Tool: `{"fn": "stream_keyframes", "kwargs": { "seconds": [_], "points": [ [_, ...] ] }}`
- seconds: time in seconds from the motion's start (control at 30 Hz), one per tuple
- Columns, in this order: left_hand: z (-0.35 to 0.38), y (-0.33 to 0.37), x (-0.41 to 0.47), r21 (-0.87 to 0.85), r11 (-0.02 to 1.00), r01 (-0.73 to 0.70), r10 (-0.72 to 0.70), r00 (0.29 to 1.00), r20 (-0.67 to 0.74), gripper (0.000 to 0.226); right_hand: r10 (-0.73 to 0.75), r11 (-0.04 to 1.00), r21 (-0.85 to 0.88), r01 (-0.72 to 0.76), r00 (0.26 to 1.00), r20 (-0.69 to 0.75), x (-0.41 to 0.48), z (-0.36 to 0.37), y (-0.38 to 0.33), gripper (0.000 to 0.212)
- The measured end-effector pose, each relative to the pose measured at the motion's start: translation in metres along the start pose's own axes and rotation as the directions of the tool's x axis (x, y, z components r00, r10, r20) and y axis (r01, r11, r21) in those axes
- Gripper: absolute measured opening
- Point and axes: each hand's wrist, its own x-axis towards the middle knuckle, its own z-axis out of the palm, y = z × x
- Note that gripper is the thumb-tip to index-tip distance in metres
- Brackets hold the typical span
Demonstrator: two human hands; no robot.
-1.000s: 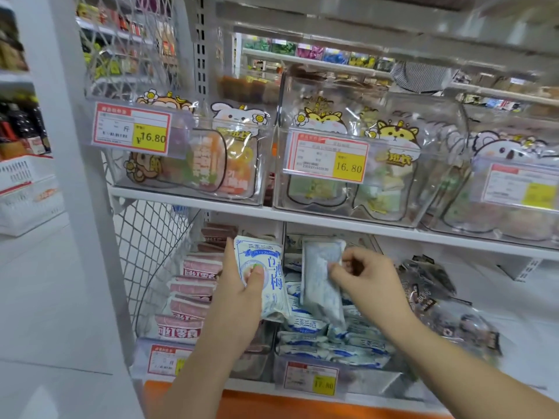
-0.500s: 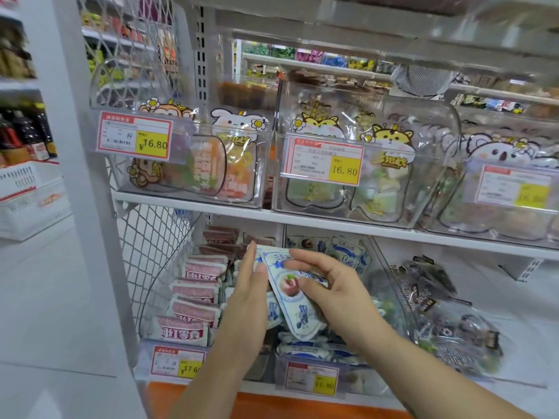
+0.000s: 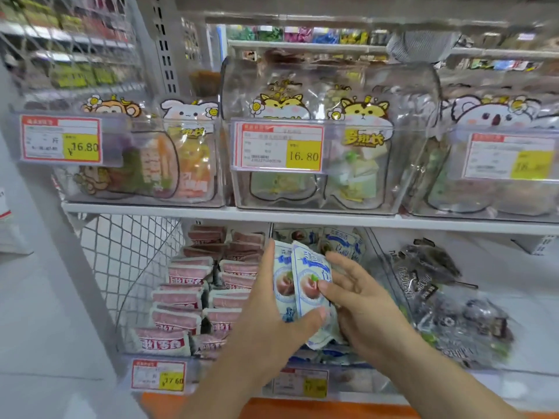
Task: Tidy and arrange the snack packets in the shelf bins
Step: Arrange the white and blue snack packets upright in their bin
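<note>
Two white-and-blue plum snack packets [image 3: 307, 282] stand upright, one against the other, over the middle clear bin [image 3: 302, 385] of the lower shelf. My left hand [image 3: 272, 316] holds them from the left, thumb under their lower edge. My right hand [image 3: 360, 300] pinches the front packet from the right, thumb on its plum picture. More of the same packets [image 3: 341, 241] lie deeper in that bin. Pink-red packets [image 3: 181, 296] fill the left bin in rows.
A clear bag of dark packets [image 3: 435, 285] lies on the lower shelf at the right. Clear bins with price tags [image 3: 278, 148] line the upper shelf [image 3: 302, 217]. A wire mesh panel [image 3: 127, 261] closes the left side. An orange ledge [image 3: 302, 409] runs below.
My right hand swung its packet from slanting across the bin to upright against the packet in my left hand. Both packets now show their plum faces side by side.
</note>
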Motion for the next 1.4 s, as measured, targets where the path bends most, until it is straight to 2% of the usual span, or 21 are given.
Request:
{"fn": "stream_keyframes", "kwargs": {
  "seconds": [0.13,0.3,0.4,0.47,0.53,0.63,0.67,0.73,0.8,0.83,0.93,1.0,1.13,1.23,1.3,1.4],
  "points": [
    [0.009,0.000,0.008,-0.044,0.999,0.017,-0.018,1.000,-0.025,0.099,-0.007,0.999,0.050,0.010,0.998,-0.066,0.003,-0.004,0.000,0.048],
    [0.011,0.000,0.013,-0.053,0.998,0.034,-0.037,0.998,-0.056,0.103,-0.053,0.997,-0.060,0.048,0.993,-0.101,0.004,-0.004,0.000,0.031],
    [0.012,0.000,0.013,-0.039,0.998,0.040,-0.044,0.995,-0.088,0.091,-0.050,0.996,-0.084,0.043,0.995,-0.087,0.005,0.002,0.002,0.028],
    [0.006,0.001,0.014,-0.018,0.998,0.055,-0.056,0.990,-0.129,0.086,-0.035,0.987,-0.159,0.025,0.998,-0.058,0.010,0.003,-0.003,0.024],
    [-0.007,0.000,0.017,-0.014,0.998,0.060,-0.062,0.979,-0.197,0.087,-0.037,0.947,-0.320,0.012,0.997,-0.073,0.019,0.001,-0.013,0.015],
    [-0.033,-0.005,0.023,-0.036,0.994,0.100,-0.107,0.932,-0.346,0.087,-0.075,0.787,-0.617,0.003,0.993,-0.090,0.039,-0.008,-0.028,0.009],
    [-0.040,-0.006,0.024,-0.061,0.993,0.103,-0.118,0.914,-0.389,0.087,-0.079,0.685,-0.729,0.012,0.995,-0.058,0.048,-0.009,-0.031,0.010],
    [-0.052,-0.006,0.026,-0.080,0.993,0.084,-0.111,0.883,-0.455,0.087,-0.019,0.403,-0.914,0.037,0.999,0.032,0.069,-0.009,-0.031,0.015],
    [-0.059,-0.005,0.026,-0.092,0.992,0.088,-0.122,0.863,-0.490,0.086,0.094,0.136,-0.987,0.079,0.991,0.093,0.091,-0.005,-0.027,0.021],
    [-0.061,-0.005,0.026,-0.106,0.990,0.089,-0.130,0.858,-0.497,0.085,0.146,0.035,-0.994,0.102,0.983,0.107,0.100,-0.003,-0.025,0.023],
    [-0.065,-0.006,0.027,-0.114,0.990,0.077,-0.124,0.862,-0.491,0.085,0.255,-0.168,-0.967,0.192,0.956,0.146,0.118,0.001,-0.018,0.024],
    [-0.069,-0.007,0.029,-0.130,0.990,0.062,-0.119,0.860,-0.496,0.086,0.252,-0.246,-0.939,0.242,0.951,0.179,0.126,0.001,-0.016,0.026],
    [-0.075,-0.011,0.033,-0.163,0.985,0.050,-0.127,0.853,-0.507,0.094,0.205,-0.319,-0.900,0.298,0.949,0.241,0.139,0.001,-0.013,0.024],
    [-0.077,-0.012,0.035,-0.152,0.987,0.052,-0.123,0.851,-0.510,0.089,0.161,-0.370,-0.881,0.293,0.955,0.250,0.143,0.003,-0.003,0.037],
    [-0.076,-0.013,0.035,-0.119,0.991,0.056,-0.110,0.853,-0.511,0.087,0.134,-0.417,-0.853,0.313,0.950,0.283,0.143,0.003,-0.001,0.035],
    [-0.074,-0.012,0.035,-0.104,0.993,0.057,-0.103,0.853,-0.511,0.088,0.036,-0.394,-0.872,0.291,0.953,0.302,0.139,0.001,-0.009,0.026]
  ]
}}
